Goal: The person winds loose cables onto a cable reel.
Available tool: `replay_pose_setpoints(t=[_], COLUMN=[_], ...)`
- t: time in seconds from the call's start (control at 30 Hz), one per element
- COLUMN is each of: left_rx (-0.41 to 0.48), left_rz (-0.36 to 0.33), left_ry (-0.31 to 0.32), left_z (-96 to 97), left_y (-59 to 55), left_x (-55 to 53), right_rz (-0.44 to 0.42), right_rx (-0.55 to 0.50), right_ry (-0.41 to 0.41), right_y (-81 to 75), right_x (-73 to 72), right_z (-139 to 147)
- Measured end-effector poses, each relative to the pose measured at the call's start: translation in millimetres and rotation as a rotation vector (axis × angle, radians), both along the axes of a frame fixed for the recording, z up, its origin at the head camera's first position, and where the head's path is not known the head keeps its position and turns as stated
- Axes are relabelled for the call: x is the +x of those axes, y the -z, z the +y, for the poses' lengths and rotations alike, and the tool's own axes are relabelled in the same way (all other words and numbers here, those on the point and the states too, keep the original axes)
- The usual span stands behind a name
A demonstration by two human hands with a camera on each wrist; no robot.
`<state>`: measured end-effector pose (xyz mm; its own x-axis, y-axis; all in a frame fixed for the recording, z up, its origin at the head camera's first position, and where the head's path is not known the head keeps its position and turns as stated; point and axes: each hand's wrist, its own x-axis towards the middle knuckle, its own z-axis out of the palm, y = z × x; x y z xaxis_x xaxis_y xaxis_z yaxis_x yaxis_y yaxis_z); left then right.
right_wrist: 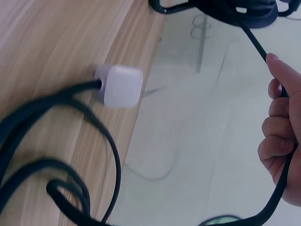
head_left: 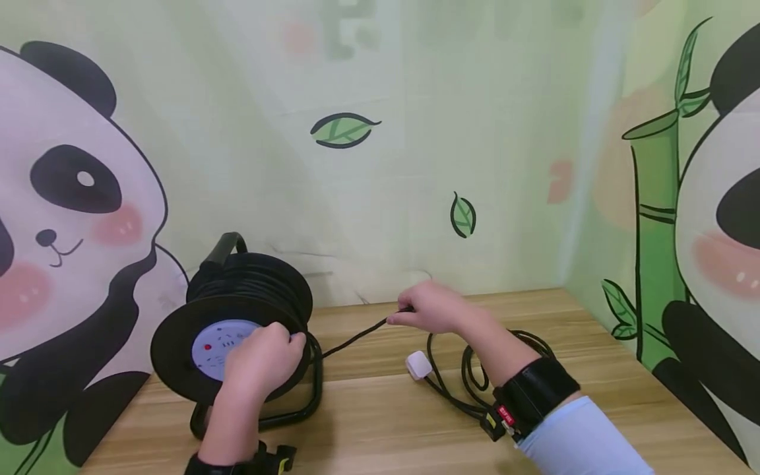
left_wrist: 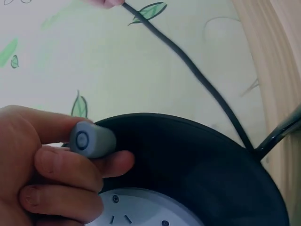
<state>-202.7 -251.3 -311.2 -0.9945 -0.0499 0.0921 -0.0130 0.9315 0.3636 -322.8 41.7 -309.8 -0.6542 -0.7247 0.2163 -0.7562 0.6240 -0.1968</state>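
The bench has a light wood-grain top. At its left, the black cable reel stands on a tubular frame; to the right lie loose loops of black cable and a white plug.

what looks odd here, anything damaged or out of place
Nothing looks damaged or spilled. Only the loose cable seems untidy: it lies in uneven loops on the table near the white plug, while other turns sit wound on the reel.
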Motion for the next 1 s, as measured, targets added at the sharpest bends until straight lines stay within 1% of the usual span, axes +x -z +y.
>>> replay_pose_setpoints(t=[0.13, 0.2, 0.33, 0.47, 0.63, 0.83, 1.0], left_rx=[-0.006, -0.013, -0.071, -0.144, -0.189, -0.195, -0.188], left_rz=[-0.062, -0.104, -0.154, -0.184, -0.239, -0.311, -0.325], left_ry=[0.043, 0.060, 0.080, 0.044, -0.008, -0.039, -0.060], left_z=[-2.4, -2.7, -0.7, 0.8, -2.6, -9.5, -13.3], left_y=[10.7, 17.6, 30.0, 36.7, 39.8, 47.0, 51.2], left_x=[-6.3, -8.6, -13.0, -16.1, -17.0, -15.5, -15.6], right_rz=[-0.008, -0.010, -0.023, -0.023, -0.029, -0.018, -0.009], right_rx=[0.029, 0.049, 0.069, 0.081, 0.078, 0.089, 0.119], right_ry=[-0.014, -0.026, -0.049, -0.071, -0.067, -0.064, -0.034], right_y=[4.5, 8.2, 13.4, 14.9, 18.1, 25.5, 30.6], right_x=[4.1, 7.1, 11.9, 13.3, 12.1, 13.1, 15.1], right_z=[-21.4, -33.6, -56.6, -76.5, -95.8, -113.6, -120.6])
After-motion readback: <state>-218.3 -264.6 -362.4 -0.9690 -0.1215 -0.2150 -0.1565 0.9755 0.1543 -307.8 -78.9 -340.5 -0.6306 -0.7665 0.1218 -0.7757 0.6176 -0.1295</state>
